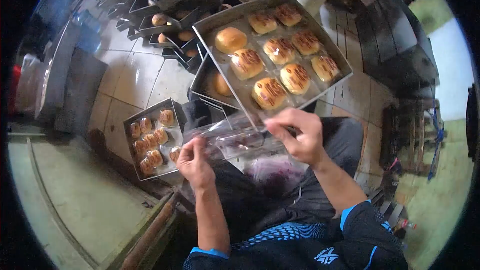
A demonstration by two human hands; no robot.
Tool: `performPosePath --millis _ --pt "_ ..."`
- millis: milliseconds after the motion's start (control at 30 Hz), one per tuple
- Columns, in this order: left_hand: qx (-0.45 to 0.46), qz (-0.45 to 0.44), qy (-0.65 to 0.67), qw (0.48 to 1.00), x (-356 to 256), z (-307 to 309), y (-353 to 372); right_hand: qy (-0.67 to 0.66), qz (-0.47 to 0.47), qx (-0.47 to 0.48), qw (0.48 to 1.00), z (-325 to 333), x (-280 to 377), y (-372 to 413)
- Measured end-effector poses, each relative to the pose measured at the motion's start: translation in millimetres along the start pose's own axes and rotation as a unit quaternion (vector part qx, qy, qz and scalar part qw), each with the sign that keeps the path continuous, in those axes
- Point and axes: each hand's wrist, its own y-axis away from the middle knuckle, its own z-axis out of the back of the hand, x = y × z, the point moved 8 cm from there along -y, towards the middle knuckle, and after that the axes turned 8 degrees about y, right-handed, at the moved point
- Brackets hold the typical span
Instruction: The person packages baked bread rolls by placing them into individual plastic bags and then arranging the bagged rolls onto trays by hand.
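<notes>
A clear plastic bag (235, 142) is stretched between my two hands above my lap. My left hand (196, 166) pinches its left end, thumb pressed against the fingers. At the right end, my right hand (299, 134) has thumb and fingers closed on the plastic, close below the near edge of a metal tray (218, 61). That tray holds several round buns, most with brown stripes; one plain golden bun (231, 40) sits in its left corner. Some striped buns, such as the one at the right (325, 68), have a glossy, wrapped look.
A smaller-looking tray (157, 176) of striped buns lies at the left on the tiled floor (135, 77). Beneath the big tray is another tray with a plain bun (221, 85). Several stacked tins (150, 7) stand behind. Clear plastic with purple marks (275, 172) lies between my legs.
</notes>
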Motion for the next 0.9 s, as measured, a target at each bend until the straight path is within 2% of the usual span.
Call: performPosePath --millis 33,67,133,167,233,267,333,400,433,467,533,600,633,667,700,733,767,800,867,900 --pt "-0.048 -0.024 0.04 0.998 -4 7 -8 -0.046 -0.053 0.016 0.997 -16 -21 -22" --pt "-0.055 -0.01 0.079 0.995 3 13 -14 -0.092 -0.108 0.033 0.989 -34 -48 -45" --pt "-0.066 0.018 0.153 0.986 13 29 -26 -0.102 -0.206 0.033 0.973 -68 -119 -109" --pt "-0.055 0.03 0.153 0.986 22 39 -31 0.025 -0.223 0.108 0.969 -87 -155 -144" --pt "-0.058 0.032 0.158 0.985 27 45 -31 0.23 -0.229 0.12 0.938 -115 -209 -200" --pt "-0.058 0.032 0.159 0.985 29 43 -32 0.309 -0.229 0.117 0.916 -134 -256 -224" --pt "-0.072 0.028 0.166 0.983 21 34 -33 0.273 -0.366 0.133 0.88 -153 -294 -247" --pt "-0.075 0.031 0.169 0.982 18 34 -34 0.209 -0.335 0.105 0.913 -164 -317 -268" --pt "-0.068 0.026 0.171 0.983 14 34 -34 0.175 -0.281 0.122 0.935 -169 -293 -276" --pt "-0.064 0.032 0.178 0.981 15 36 -35 0.235 -0.358 0.17 0.888 -161 -287 -269" --pt "-0.046 0.046 0.195 0.979 18 35 -35 0.195 -0.309 0.252 0.896 -166 -295 -252" --pt "-0.051 0.035 0.173 0.983 18 31 -36 0.177 -0.193 0.197 0.945 -150 -272 -235" --pt "-0.065 0.033 0.154 0.985 18 31 -36 0.004 -0.209 0.212 0.955 -145 -238 -217" --pt "-0.079 0.029 0.135 0.987 16 31 -35 -0.049 -0.221 0.142 0.964 -125 -218 -205" --pt "-0.046 0.04 0.158 0.986 12 23 -34 -0.103 -0.23 0.07 0.965 -104 -201 -195" --pt "-0.064 0.037 0.147 0.986 10 24 -33 -0.158 -0.235 -0.001 0.959 -81 -183 -182" --pt "-0.081 0.032 0.137 0.987 13 26 -34 -0.305 -0.288 0.036 0.907 -71 -165 -163" --pt "-0.096 0.027 0.128 0.987 16 27 -37 -0.443 -0.33 0.075 0.83 -61 -145 -140" --pt "-0.064 0.016 0.081 0.994 13 22 -36 -0.485 -0.32 0.115 0.806 -42 -116 -85" --pt "-0.056 0.012 0.051 0.997 10 17 -33 -0.474 -0.319 0.178 0.801 -41 -105 -54"
